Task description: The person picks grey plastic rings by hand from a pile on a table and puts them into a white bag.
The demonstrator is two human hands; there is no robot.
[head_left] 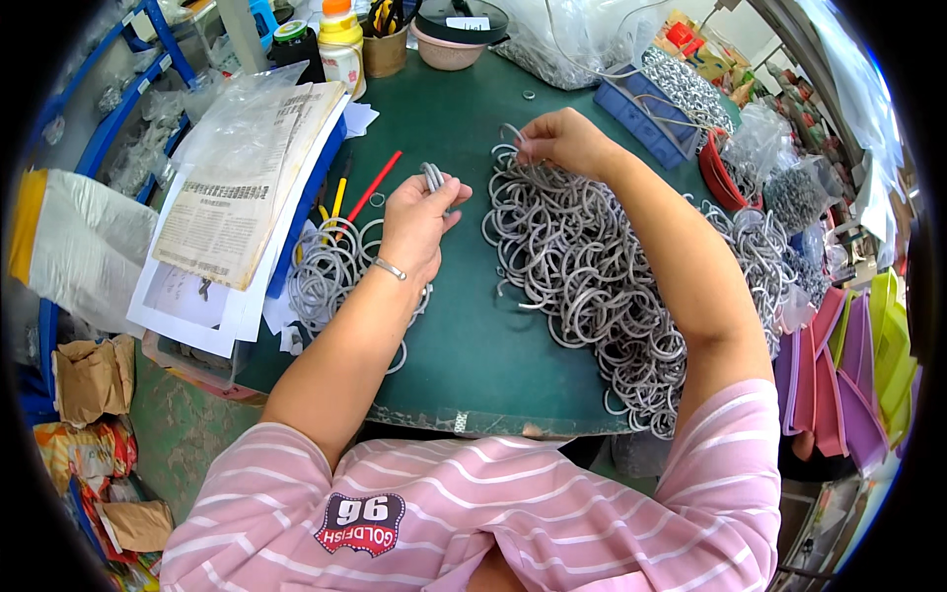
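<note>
My left hand (412, 225) is closed around a small bunch of grey metal rings (431, 175), which stick up beyond the fingers over the green table. At the far edge of a large heap of grey metal rings (582, 266), my right hand (570, 144) pinches a single metal ring (509, 131) between thumb and fingertips. The heap spreads under my right forearm toward the table's front edge. Beside my left forearm lies a smaller, looser pile of rings (330, 271), partly covered by that arm.
A red stick (375, 187) and a yellow pen (340, 192) lie left of my left hand. Papers and a newspaper (232, 187) rest on a blue tray. Beyond the heap stand a blue bin (646, 118) and a red bowl (725, 173). Bottles and a lidded pink bowl (449, 47) line the back.
</note>
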